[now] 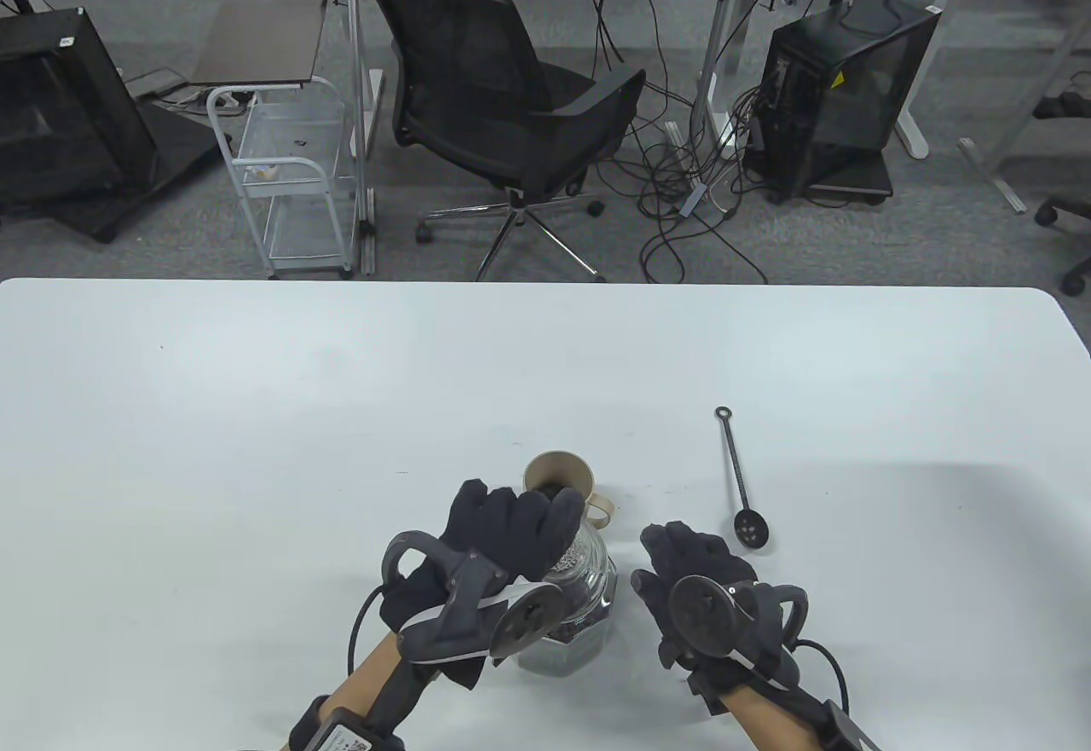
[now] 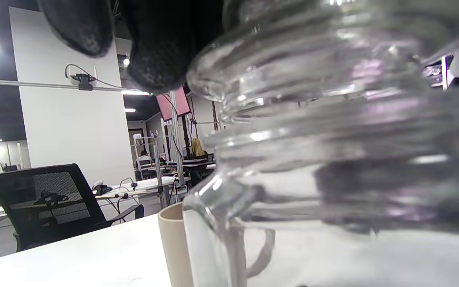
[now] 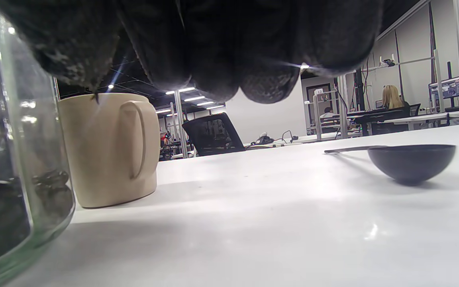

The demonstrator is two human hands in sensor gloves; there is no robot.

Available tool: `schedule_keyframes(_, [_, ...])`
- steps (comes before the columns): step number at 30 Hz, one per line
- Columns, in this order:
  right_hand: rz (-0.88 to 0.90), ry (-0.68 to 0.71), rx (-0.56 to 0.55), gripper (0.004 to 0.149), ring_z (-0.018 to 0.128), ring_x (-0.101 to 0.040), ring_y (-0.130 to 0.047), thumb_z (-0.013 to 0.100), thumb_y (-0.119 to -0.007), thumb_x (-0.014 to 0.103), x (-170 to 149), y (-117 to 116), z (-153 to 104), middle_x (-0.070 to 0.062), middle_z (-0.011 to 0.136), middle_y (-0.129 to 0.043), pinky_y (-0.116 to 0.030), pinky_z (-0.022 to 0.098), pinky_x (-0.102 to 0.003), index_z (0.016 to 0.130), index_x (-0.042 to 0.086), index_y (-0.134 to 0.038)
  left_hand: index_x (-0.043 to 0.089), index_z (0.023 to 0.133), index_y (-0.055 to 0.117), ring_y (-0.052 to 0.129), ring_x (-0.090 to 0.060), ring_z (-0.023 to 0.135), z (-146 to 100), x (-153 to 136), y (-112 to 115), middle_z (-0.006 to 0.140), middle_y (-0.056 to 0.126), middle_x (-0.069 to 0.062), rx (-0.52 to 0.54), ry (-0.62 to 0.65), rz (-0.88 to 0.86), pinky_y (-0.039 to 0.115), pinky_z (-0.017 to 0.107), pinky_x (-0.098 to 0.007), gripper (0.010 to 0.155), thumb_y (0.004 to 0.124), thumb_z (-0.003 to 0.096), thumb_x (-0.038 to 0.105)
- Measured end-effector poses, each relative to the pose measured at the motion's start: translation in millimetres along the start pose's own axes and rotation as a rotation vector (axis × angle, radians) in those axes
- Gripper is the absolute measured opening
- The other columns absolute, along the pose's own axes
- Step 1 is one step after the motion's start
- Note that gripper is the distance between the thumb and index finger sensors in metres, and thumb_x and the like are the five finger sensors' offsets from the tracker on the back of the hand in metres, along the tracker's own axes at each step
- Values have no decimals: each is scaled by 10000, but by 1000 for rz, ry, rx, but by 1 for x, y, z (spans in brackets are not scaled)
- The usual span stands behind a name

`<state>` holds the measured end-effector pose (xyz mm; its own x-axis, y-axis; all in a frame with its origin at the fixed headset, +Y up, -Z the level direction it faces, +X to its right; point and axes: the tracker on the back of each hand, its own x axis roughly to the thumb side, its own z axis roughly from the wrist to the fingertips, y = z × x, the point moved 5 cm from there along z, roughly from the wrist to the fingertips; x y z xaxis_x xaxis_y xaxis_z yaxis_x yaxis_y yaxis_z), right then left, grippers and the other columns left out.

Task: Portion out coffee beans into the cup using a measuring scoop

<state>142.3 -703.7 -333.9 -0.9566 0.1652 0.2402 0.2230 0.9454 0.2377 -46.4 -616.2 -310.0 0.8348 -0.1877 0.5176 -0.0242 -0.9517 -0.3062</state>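
Note:
A glass jar [image 1: 584, 606] with dark coffee beans at its bottom stands near the table's front edge. My left hand [image 1: 520, 525] lies over the jar's top, its fingers [image 2: 157, 52] curled round the threaded neck [image 2: 313, 99]. Just behind the jar stands a beige cup [image 1: 556, 476], its handle to the right, also seen in the wrist views [image 2: 171, 247] [image 3: 110, 147]. A black measuring scoop [image 1: 743, 487] lies on the table to the right, its bowl [image 3: 410, 161] nearest me. My right hand [image 1: 682, 555] rests beside the jar [image 3: 10, 159], fingers [image 3: 213, 52] loosely bent, holding nothing.
The white table [image 1: 256, 410] stretches wide on all sides of the objects. Beyond its far edge stand a black office chair [image 1: 503, 95], a wire cart [image 1: 290, 180] and a computer tower [image 1: 839, 95] with cables on the floor.

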Motion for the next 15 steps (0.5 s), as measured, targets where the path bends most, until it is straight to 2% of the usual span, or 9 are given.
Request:
schedule_keyframes(4, [-3,4,9,585,797,-391,-890,461,-809,531,1,-2,0,-163,970,-886,-761,517,-533,969,240,-812,282,1154,465,886,-239,792,-1,3,3,1007,775,-15,-3,3,41,621,761,-644,876,509,462,816])
schedule_keyframes(15, [-6,17,17,589,800,-391,-887,460,-808,533,5,-5,0,-162,973,-883,-761,518,-533,973,242,-807,279,1159,446,879,-242,814,-3,2,14,1014,765,-16,-13,-4,-20,615,763,-643,878,487,466,815])
